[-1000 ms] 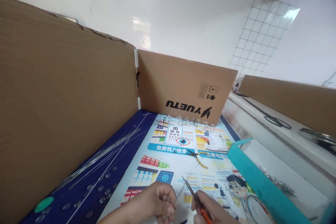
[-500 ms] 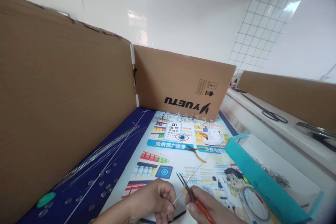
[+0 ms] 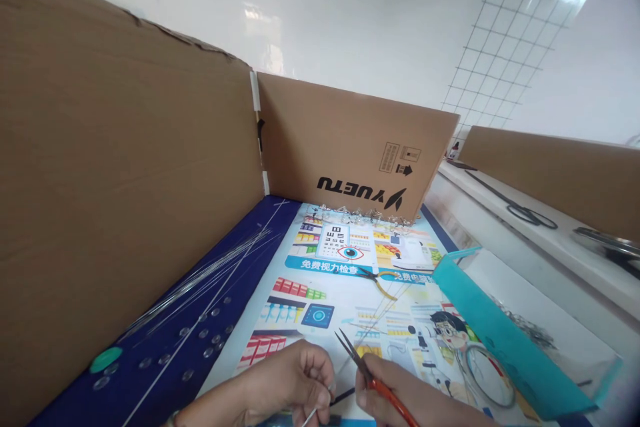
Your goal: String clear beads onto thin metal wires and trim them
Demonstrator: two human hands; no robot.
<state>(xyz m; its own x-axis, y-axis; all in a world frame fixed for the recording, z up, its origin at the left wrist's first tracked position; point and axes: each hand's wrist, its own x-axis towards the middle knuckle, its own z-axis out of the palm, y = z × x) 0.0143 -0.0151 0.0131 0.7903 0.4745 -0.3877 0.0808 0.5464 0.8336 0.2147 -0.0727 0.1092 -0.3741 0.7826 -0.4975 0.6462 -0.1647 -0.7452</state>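
Observation:
My left hand point(image 3: 295, 377) is closed in a pinch on a thin silvery wire point(image 3: 310, 416), whose end shows below the fingertips. My right hand point(image 3: 387, 387) grips orange-handled needle-nose pliers point(image 3: 361, 363). Their dark, slim jaws point up and left, slightly apart, with nothing visible between them. Both hands are close together at the bottom of the view, over a printed sheet point(image 3: 293, 333). Beyond them lies a second pair of pliers point(image 3: 383, 283) with yellow handles.
Long wires point(image 3: 200, 273) and several clear discs point(image 3: 187, 375) lie on the blue surface at left, by a green disc point(image 3: 106, 360). A teal box point(image 3: 510, 337) holds metal bits at right. Cardboard panels point(image 3: 125, 167) stand left and behind. A wire coil point(image 3: 487, 377) sits by the box.
The view has shifted slightly. The bright stretch of wire that ran from my left hand past the pliers no longer shows there. The pliers stay in my right hand.

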